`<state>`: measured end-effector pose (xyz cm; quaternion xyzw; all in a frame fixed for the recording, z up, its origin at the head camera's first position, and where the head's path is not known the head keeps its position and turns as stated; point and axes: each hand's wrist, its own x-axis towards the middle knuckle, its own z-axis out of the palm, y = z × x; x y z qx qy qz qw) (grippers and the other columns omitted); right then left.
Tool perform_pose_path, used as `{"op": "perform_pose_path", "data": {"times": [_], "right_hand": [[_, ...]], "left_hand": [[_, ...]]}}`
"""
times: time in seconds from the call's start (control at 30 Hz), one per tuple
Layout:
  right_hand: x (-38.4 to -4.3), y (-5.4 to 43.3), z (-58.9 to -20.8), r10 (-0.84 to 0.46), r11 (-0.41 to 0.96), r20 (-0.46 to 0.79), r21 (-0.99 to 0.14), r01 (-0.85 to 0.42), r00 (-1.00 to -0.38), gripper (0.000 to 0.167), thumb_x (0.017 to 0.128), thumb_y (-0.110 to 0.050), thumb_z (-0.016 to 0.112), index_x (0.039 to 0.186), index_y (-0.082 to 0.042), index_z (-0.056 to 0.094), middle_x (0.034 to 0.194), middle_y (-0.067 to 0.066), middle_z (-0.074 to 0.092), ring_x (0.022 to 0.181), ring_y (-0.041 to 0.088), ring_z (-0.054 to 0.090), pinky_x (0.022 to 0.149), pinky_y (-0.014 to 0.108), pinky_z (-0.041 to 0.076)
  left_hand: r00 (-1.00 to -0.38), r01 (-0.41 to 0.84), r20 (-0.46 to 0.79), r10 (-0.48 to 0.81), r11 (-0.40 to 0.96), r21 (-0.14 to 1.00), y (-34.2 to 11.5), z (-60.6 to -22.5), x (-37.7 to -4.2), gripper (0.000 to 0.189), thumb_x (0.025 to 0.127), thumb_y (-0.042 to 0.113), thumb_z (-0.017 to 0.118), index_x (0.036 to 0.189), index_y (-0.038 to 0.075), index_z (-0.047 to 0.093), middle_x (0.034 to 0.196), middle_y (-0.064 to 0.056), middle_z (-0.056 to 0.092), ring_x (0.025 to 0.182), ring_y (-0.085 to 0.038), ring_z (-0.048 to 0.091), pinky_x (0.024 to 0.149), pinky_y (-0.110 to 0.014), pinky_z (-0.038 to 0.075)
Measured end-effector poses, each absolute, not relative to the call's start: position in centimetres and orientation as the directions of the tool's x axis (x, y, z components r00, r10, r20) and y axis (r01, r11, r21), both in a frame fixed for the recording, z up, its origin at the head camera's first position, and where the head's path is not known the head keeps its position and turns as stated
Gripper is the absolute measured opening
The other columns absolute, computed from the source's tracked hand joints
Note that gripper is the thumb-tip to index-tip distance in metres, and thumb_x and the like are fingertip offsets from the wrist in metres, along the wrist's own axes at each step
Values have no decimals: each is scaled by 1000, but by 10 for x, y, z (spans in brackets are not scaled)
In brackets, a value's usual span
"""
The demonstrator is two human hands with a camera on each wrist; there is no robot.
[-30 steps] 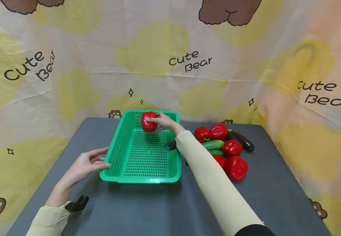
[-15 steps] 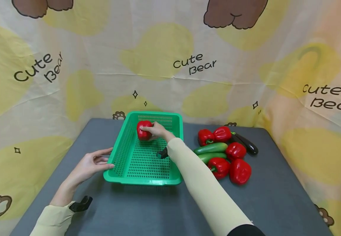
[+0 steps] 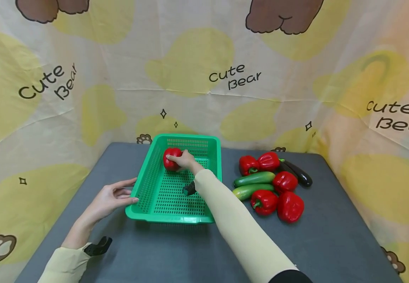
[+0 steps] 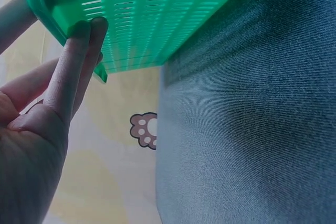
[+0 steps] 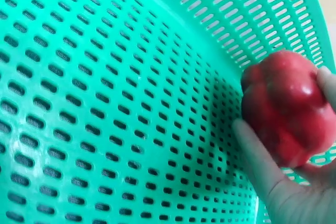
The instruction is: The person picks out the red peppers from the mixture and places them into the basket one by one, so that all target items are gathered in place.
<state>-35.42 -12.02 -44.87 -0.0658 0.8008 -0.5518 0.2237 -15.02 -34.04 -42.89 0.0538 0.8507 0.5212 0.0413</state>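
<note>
A red bell pepper (image 3: 170, 159) is inside the green plastic basket (image 3: 170, 219), near its left wall towards the back. My right hand (image 3: 186, 160) grips this pepper, thumb on one side and fingers on the other. In the right wrist view the bell pepper (image 5: 286, 106) is close to the perforated bottom; whether it touches cannot be made out. On the basket's left rim, near the front corner, my left hand (image 3: 107, 199) holds on. The left wrist view has its fingers (image 4: 68, 74) against the outer wall below the rim.
Right of the basket lie several red bell peppers (image 3: 290, 207), two green cucumbers (image 3: 255, 179) and dark eggplants (image 3: 298, 173), grouped on the grey table (image 3: 148, 255). A patterned cloth (image 3: 190, 59) hangs behind the table.
My right hand has lowered the bell pepper deeper into the basket and slightly left, towards me. The left hand keeps its place on the rim. The head view has shifted slightly.
</note>
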Motion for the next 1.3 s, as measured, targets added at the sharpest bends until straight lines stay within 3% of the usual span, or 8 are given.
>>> {"op": "perform_pose_path", "data": {"times": [0.17,0.47,0.67,0.9,1.3], "right_hand": [[-347,-123,-447,-317,395,-297,-905,159,-901,78,85,-41,68,140,-2,29,136,16,44,120,33,51,80,40,55],[-347,-127,-453,-261,451,-289,-880,149,-921,78,86,-45,65,142,-5,28,136,15,44,120,31,49,80,40,55],[-348,-126,-454,-251,506,-296,-852,136,-921,82,86,-45,65,145,-2,26,134,16,47,110,30,56,83,38,54],[-348,-125,-455,-260,504,-315,-851,150,-913,69,87,-43,65,135,-2,38,128,16,52,85,27,67,83,36,54],[-346,-125,-451,-270,441,-292,-884,151,-918,69,86,-42,67,132,1,38,129,19,50,82,29,70,74,32,55]], "left_hand": [[-991,46,-15,129,456,889,-341,-429,-149,71,82,27,75,143,8,42,114,-18,65,95,-4,64,76,-22,52],[-991,50,-14,135,456,888,-340,-430,-149,71,82,27,75,142,7,42,112,-17,66,94,-5,65,76,-22,52],[-989,56,-9,148,430,901,-340,-431,-149,71,82,24,75,142,4,42,110,-20,67,93,-6,67,76,-22,52],[-990,46,-16,137,435,899,-340,-431,-149,71,82,24,75,142,5,42,111,-19,67,93,-6,66,76,-22,52],[-992,50,-11,129,461,886,-340,-429,-150,69,83,26,74,142,6,43,112,-18,66,94,-4,65,77,-21,52]]}}
